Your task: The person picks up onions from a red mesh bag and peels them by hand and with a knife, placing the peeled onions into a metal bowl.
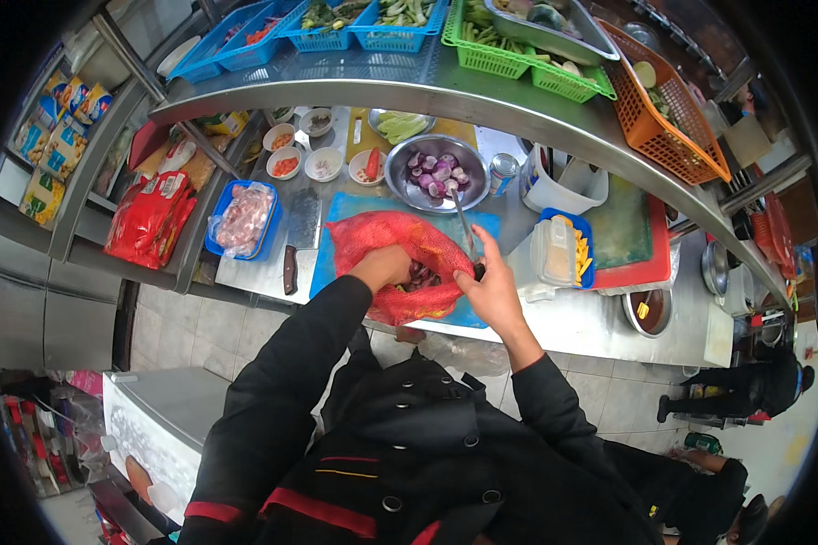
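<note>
A red mesh bag [409,235] lies open on a blue cutting board [354,204]. My left hand [384,267] reaches into its mouth, fingers mostly hidden. Dark purplish scraps, perhaps onion skins, show inside the bag. With my right hand [492,289] I hold a knife [463,221] by its black handle, blade pointing away from me, and touch the bag's right rim. Just beyond the bag stands a steel bowl [476,151] of peeled purple onions [440,176]. The knife tip overlaps the bowl's near edge in view; contact cannot be told.
Left of the board lie a cleaver [300,235] and a blue tray of bagged meat [244,214]. Small white bowls [324,163] and a can [502,172] stand behind. A steel shelf [409,92] overhangs the counter. Rightward are a lidded plastic tub [552,248] and a white bucket [562,180].
</note>
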